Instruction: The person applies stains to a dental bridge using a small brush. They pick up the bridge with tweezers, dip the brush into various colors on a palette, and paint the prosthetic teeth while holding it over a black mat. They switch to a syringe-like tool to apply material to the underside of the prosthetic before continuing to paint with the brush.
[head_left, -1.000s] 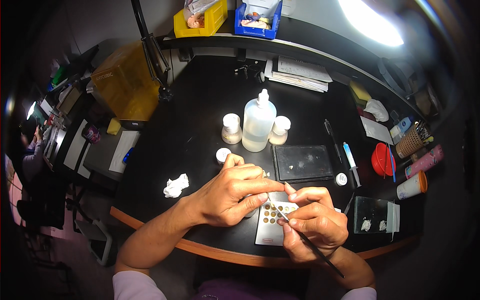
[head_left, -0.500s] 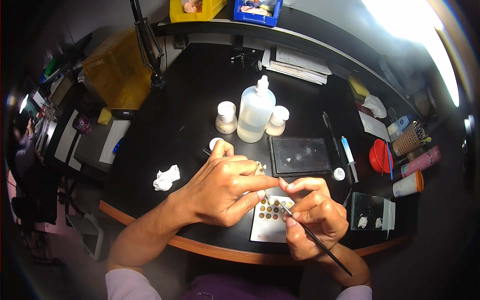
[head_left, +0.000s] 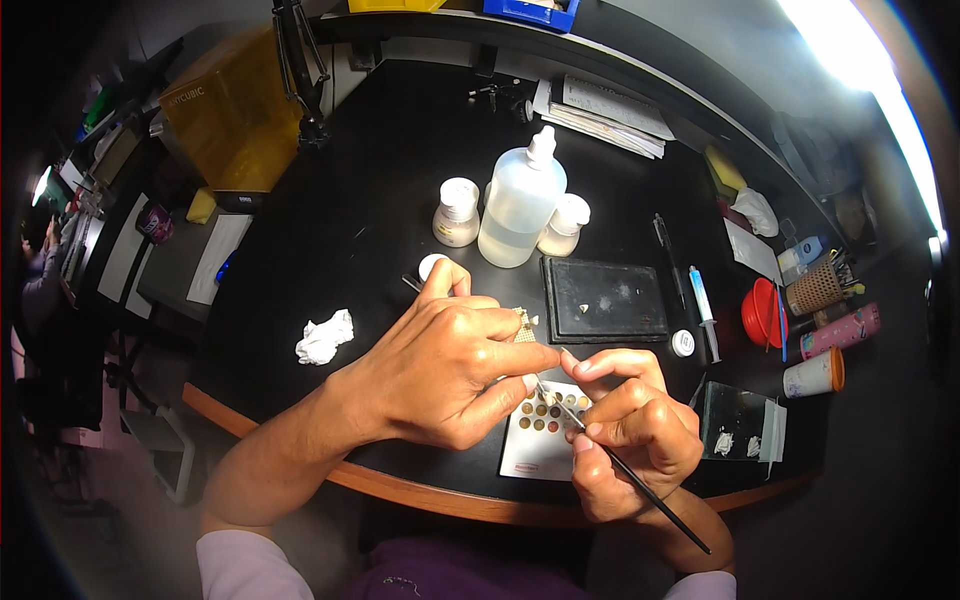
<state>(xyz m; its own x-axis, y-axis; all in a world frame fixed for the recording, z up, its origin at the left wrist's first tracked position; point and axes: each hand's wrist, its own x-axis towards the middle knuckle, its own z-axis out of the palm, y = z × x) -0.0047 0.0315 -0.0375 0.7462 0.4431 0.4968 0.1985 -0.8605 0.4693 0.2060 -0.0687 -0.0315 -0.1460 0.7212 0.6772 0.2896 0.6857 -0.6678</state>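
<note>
My left hand (head_left: 450,370) is closed round a slim tool; its dark end (head_left: 411,283) sticks out behind the knuckles and the rest is mostly hidden. By the left fingertips is a small whitish, tooth-like piece (head_left: 549,398). A thin black-handled brush (head_left: 655,495) is pinched in my right hand (head_left: 640,425), slanting up to that piece. The tips of both index fingers meet or nearly meet. Below lies a white card palette (head_left: 530,452) with rows of round coloured spots, partly covered by the hands. A beige perforated block (head_left: 525,327) shows just behind the left fingers.
Behind the hands stand a clear squeeze bottle (head_left: 518,215) and white-capped jars (head_left: 457,218). A black slab (head_left: 608,305) with a small pale piece lies right of them. Crumpled tissue (head_left: 325,337) is at left; a syringe (head_left: 703,305), red bowl (head_left: 763,312) and glass plate (head_left: 732,420) are at right.
The view has shifted slightly, so the bench things sit a little higher in the picture. Both hands keep nearly the same pose, with the brush still at the small piece.
</note>
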